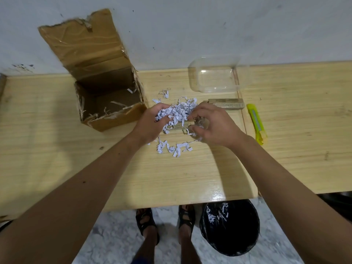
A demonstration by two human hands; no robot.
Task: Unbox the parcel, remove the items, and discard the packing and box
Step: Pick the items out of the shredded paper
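Now both hands curl into the shredded paper (179, 111): left hand (152, 122) grips a clump, right hand (211, 126) pinches strips over a slim gold box (179, 127) between them.

This looks like a plain room in a home or small office, because a light wooden desk (285, 149) stands against a scuffed grey-white wall (190, 25), and at 6 o'clock a black waste bin (229, 227) sits on a marble-patterned floor (118, 235).
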